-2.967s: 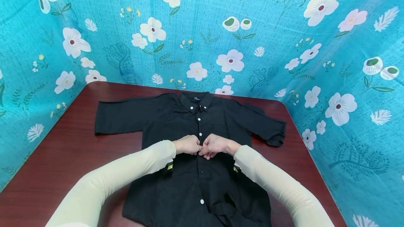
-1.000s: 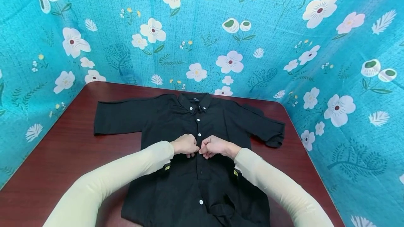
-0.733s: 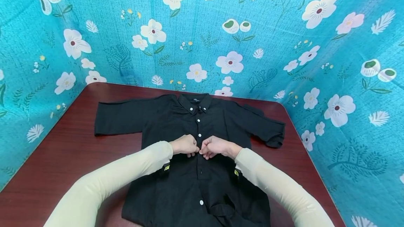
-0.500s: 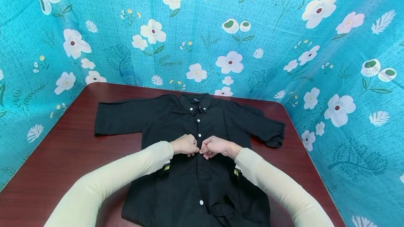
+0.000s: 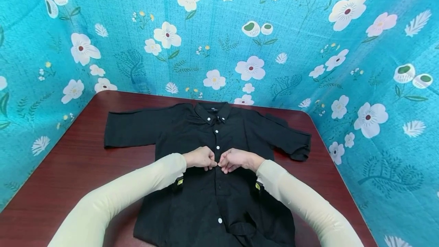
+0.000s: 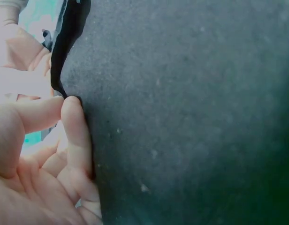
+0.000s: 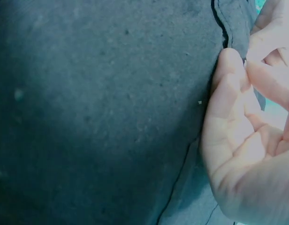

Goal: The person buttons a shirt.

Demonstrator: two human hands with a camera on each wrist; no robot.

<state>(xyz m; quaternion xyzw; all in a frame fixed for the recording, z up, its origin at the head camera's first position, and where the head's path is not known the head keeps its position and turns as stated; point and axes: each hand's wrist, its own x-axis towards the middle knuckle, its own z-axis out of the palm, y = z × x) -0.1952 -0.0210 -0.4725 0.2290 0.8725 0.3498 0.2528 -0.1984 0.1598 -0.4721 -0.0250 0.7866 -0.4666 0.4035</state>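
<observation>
A black button-up shirt (image 5: 185, 209) lies front up on the table, its collar toward the back. At mid-placket, my left hand (image 5: 201, 157) pinches the cloth between thumb and index finger; the left wrist view shows these fingertips (image 6: 73, 110) meeting at the fabric's edge. Facing it, my right hand (image 5: 238, 159) pinches the other side of the placket, fingertips almost touching the left ones. A tiny white bit, perhaps a button's edge, shows by the right thumb in the right wrist view. Above the hands sits a white button (image 5: 217, 147); another white button (image 5: 220, 220) is farther down.
The dark red-brown table (image 5: 82, 163) extends around the shirt. Blue floral cloth (image 5: 219, 41) hangs behind it and along the sides. One sleeve (image 5: 130, 128) is spread out at the left; the right sleeve (image 5: 291, 140) is bunched at its cuff. Folded cloth (image 5: 242, 228) lies near the lower right hem.
Compared with three seconds ago, the hands' fingertips sit slightly farther apart and the left hand has drawn a little left. Over the last second, only small finger shifts show; the shirt stays put.
</observation>
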